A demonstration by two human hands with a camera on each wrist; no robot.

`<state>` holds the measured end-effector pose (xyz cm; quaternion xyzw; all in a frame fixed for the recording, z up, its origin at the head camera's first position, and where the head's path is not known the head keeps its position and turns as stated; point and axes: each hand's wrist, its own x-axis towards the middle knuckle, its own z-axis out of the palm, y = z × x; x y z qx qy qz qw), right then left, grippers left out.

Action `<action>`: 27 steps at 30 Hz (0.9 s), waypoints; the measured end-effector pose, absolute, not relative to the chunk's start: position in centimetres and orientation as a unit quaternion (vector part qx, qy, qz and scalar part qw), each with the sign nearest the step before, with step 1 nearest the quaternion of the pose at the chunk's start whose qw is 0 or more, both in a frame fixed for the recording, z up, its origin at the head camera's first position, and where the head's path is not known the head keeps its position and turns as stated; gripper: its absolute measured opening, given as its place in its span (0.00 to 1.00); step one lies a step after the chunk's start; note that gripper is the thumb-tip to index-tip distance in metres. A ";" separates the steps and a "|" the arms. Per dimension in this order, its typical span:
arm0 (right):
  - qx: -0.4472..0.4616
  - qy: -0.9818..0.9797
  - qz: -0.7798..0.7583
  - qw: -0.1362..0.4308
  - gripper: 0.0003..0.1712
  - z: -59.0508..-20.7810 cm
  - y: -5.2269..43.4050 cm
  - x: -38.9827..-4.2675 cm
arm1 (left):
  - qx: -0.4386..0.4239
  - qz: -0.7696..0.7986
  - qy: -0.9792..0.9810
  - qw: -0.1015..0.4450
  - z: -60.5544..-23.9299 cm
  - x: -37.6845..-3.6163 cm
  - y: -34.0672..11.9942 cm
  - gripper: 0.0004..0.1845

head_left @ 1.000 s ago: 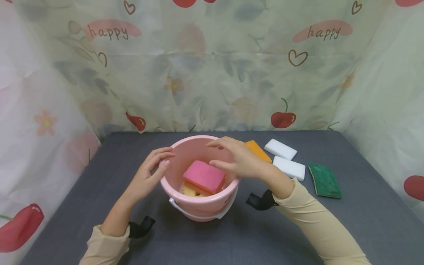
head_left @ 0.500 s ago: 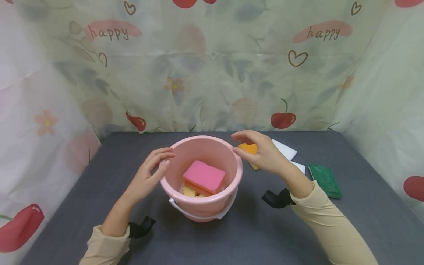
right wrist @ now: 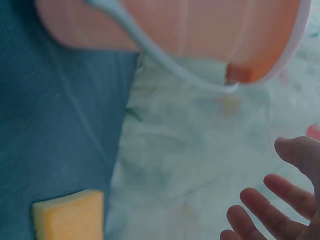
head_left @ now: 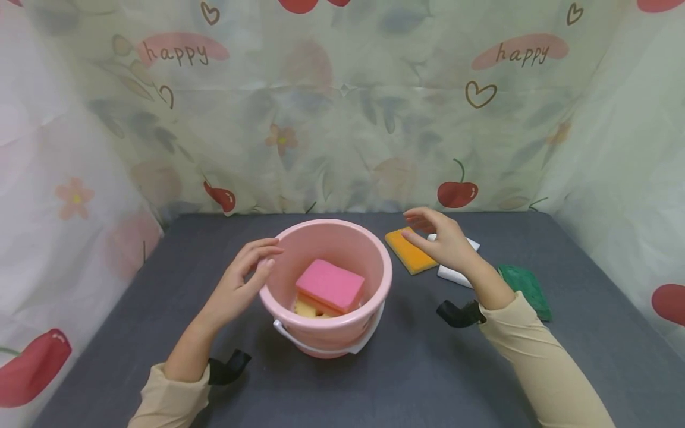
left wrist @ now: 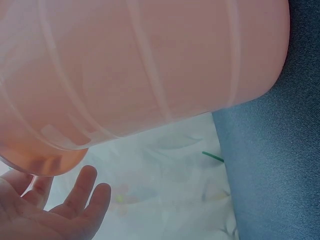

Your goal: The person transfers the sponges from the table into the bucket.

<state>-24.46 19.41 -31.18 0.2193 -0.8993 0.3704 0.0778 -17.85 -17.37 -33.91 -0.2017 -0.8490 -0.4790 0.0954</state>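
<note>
The left hand (head_left: 241, 285) is raised with its fingers loosely spread. The right hand (head_left: 444, 241) reaches forward, fingers relaxed and slightly parted, palm down. Both forearms wear beige sleeves with black wrist straps.

Both arms: beige long sleeves (head_left: 540, 362), pushed up short of the wrists; black strap (head_left: 457, 313) at each cuff; hands bare.

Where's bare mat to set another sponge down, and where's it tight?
Free: the grey mat left of the pink bucket, beyond the left hand, and the near strip between the sleeves. Crowded: right of the bucket, where the right hand hovers over the orange sponge, white sponges and green scourer.
</note>
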 end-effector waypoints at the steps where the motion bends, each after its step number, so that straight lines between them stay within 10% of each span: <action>1: 0.212 -0.901 0.371 0.074 0.25 -31.5 19.6 -24.7 | -0.201 -0.479 -0.849 0.095 -33.9 -17.8 -17.4 0.16; 27: 0.104 -0.942 0.318 0.019 0.38 -37.7 22.3 -28.2 | -0.204 -0.485 -0.845 0.091 -33.9 -18.0 -17.5 0.16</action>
